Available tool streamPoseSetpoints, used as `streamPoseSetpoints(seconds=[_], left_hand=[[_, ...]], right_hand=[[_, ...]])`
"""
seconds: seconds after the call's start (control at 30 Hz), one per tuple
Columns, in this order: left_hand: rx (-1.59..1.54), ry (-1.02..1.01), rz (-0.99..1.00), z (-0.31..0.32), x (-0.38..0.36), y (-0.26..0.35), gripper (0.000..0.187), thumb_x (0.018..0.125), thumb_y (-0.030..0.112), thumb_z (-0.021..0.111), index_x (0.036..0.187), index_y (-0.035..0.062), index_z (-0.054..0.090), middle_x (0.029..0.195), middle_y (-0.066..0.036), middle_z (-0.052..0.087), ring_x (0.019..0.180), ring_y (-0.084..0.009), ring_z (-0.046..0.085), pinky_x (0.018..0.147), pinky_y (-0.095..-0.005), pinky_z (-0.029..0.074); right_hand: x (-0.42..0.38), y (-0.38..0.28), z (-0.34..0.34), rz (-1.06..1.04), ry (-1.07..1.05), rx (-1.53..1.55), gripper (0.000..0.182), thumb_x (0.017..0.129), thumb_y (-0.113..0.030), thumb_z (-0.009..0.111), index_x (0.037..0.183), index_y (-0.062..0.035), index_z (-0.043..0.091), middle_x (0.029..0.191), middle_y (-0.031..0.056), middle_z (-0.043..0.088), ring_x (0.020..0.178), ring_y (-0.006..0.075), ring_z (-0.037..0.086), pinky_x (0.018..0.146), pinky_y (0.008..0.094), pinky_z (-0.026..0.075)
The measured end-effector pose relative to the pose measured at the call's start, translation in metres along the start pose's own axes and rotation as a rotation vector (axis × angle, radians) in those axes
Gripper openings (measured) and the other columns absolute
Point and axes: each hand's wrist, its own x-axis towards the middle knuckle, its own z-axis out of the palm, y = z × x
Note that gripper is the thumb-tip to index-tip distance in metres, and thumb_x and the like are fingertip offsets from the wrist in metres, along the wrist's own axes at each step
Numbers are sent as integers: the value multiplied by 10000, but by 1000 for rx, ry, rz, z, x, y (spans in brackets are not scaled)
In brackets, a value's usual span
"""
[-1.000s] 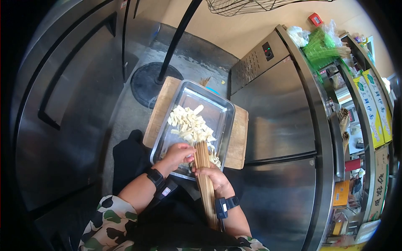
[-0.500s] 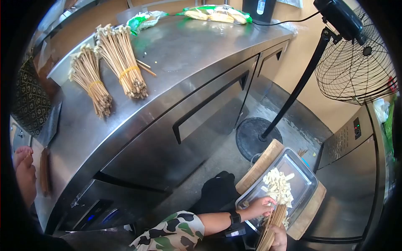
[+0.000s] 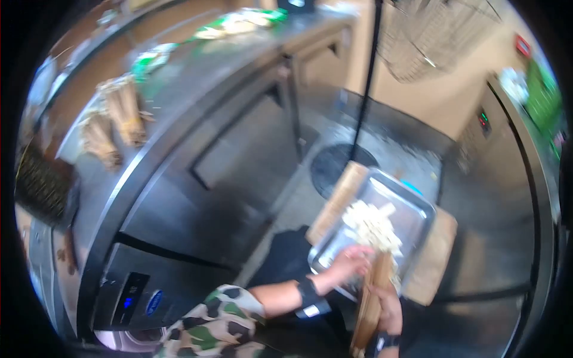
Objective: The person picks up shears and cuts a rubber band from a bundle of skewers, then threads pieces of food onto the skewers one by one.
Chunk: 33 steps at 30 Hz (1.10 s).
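My right hand [image 3: 388,303] is wrapped round a thick bundle of thin wooden skewers [image 3: 370,310], held slanting over the near edge of a metal tray. Close to the upper ends of the skewers, my left hand [image 3: 351,262] has its fingers curled together; blur hides what they may pinch. Pale, cut pieces of food [image 3: 373,224] lie heaped in the metal tray [image 3: 418,209], just beyond my hands. The tray rests on a wooden board [image 3: 439,256].
On the steel counter [image 3: 179,89] at left stand two banded bundles of skewers [image 3: 124,113] with pale tips. Green-and-white bags [image 3: 236,24] lie farther back. A fan [image 3: 418,45] on a round base [image 3: 334,170] stands beyond the tray. A steel cabinet [image 3: 495,197] is at right.
The view has swung to the right and blurred, so counter and tray appear farther left. My right hand still grips the skewers; my left hand stays by their upper ends.
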Motion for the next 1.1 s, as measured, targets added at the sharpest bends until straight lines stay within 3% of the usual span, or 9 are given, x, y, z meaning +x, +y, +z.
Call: streamPoseSetpoints(seconds=[0.07,0.13,0.2,0.53,0.87,1.1], left_hand=[[65,8,9,9,-10,18,300,845,59,561,1144,83,579,821,-11,647,689,-62,601,630,-198,497],[57,32,-32,16,-12,24,259,860,63,579,1118,74,599,832,-18,649,685,-53,596,637,-175,490],[104,99,-87,26,-15,28,256,853,68,608,1109,71,597,857,-15,628,679,-47,574,608,-159,478],[183,142,-89,30,-17,30,228,863,65,598,1090,67,591,817,-7,612,653,-43,561,587,-156,479],[210,139,-93,30,-20,31,213,873,64,583,1086,63,581,813,-17,613,650,-42,562,587,-160,479],[55,132,-153,21,-22,33,273,902,47,518,1174,31,506,1021,-96,590,861,-136,594,754,-217,512]], right_hand=[[-4,-4,-6,54,-17,-31,518,740,10,651,1222,-37,466,971,58,601,842,165,601,667,284,504],[4,3,-14,-12,-70,-56,518,726,-5,675,1204,-33,476,928,41,605,801,137,596,653,263,492],[0,1,-9,0,-119,21,387,747,-39,662,1107,-33,519,828,34,600,675,122,590,577,243,492],[-1,-2,-8,-28,-130,2,411,723,-13,658,1109,-20,517,830,32,596,716,120,590,624,236,487],[-1,0,-11,-8,-197,0,338,723,-2,661,1036,-27,538,792,23,585,667,102,574,588,229,477],[-2,0,-10,-32,-176,-9,310,719,2,658,1004,-25,539,769,32,577,652,116,571,569,233,474]])
